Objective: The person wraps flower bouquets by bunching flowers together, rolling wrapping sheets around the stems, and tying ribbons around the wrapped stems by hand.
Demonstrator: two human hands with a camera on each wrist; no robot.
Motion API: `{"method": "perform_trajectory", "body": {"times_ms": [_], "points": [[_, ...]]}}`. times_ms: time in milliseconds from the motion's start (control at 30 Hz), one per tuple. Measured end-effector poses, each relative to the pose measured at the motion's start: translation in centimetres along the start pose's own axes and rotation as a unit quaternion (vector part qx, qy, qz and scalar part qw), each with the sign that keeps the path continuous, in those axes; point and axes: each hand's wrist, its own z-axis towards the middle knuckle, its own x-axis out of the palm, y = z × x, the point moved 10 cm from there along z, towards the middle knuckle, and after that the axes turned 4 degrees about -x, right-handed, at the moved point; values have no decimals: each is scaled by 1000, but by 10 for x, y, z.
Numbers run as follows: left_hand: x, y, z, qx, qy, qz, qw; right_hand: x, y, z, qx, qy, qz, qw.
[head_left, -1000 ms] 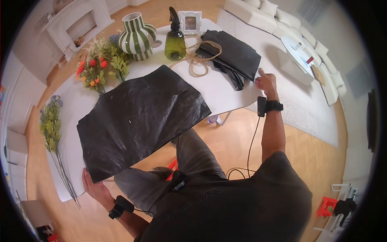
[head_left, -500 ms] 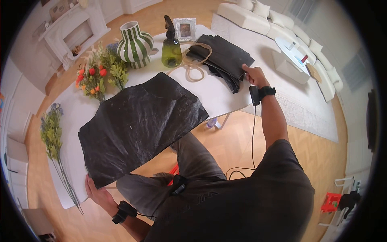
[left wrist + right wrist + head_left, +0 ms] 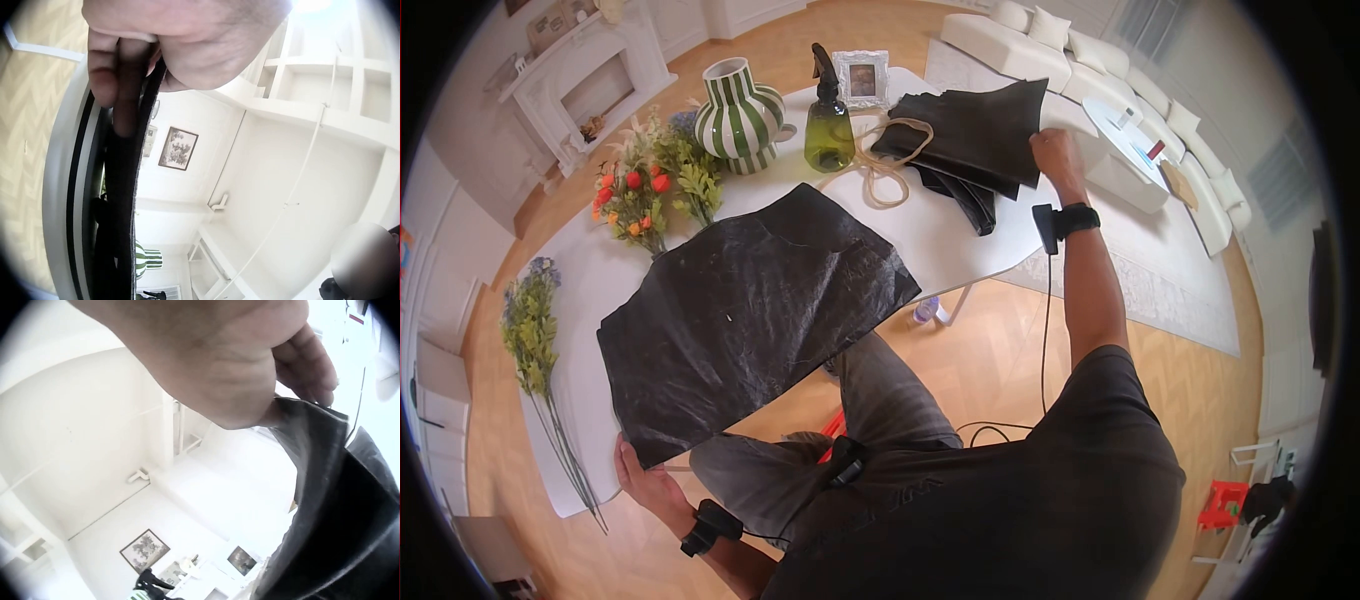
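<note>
A wide black sheet with a creased, glossy surface spans the near side of the white table and hangs over its front edge. My left hand grips its near left corner; in the left wrist view the fingers lie on one face and the thumb side on the other. At the table's right, my right hand pinches the edge of a top layer of a folded black sheet, raised from the pile. The right wrist view shows that layer bending down from the fingertips, with folds gaping below.
Beside the folded pile lies a loop of tan cord. Behind stand a green spray bottle, a striped vase and a white photo frame. Artificial flowers lie at the left, with a blue-flowered bunch nearer me.
My right hand has taken hold of the folded pile's right edge and lifted its top layer up and to the right. The left hand keeps its grip on the near sheet.
</note>
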Motion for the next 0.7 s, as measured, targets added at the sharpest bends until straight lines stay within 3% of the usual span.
{"method": "perform_trajectory", "body": {"times_ms": [67,233,300,433,500,533,567,600,633,700], "points": [[0,0,0,-1,1,0,1000,-49,12,-6,40,-78,120,989],[-1,-1,-2,-9,-6,9,1000,-90,9,-7,47,-205,174,962],[2,-7,-7,2,-14,18,1000,-113,23,-29,16,-297,267,917],[-8,-12,-4,15,-36,71,997,-134,60,-62,-9,-316,266,911],[-18,-28,3,106,-71,233,964,-136,83,-75,-50,-300,296,905],[-20,-31,1,108,-74,232,964,-141,98,-85,-81,-301,297,902],[-11,-53,-12,164,-100,350,917,-143,105,-94,-81,-301,300,902],[1,-72,-25,215,-126,461,851,-147,127,-105,-152,-295,283,900],[5,-79,-29,217,-133,463,849,-150,152,-117,-224,-287,267,892],[36,-99,-43,288,-67,425,856,-164,202,-158,-379,-331,245,828]]}}
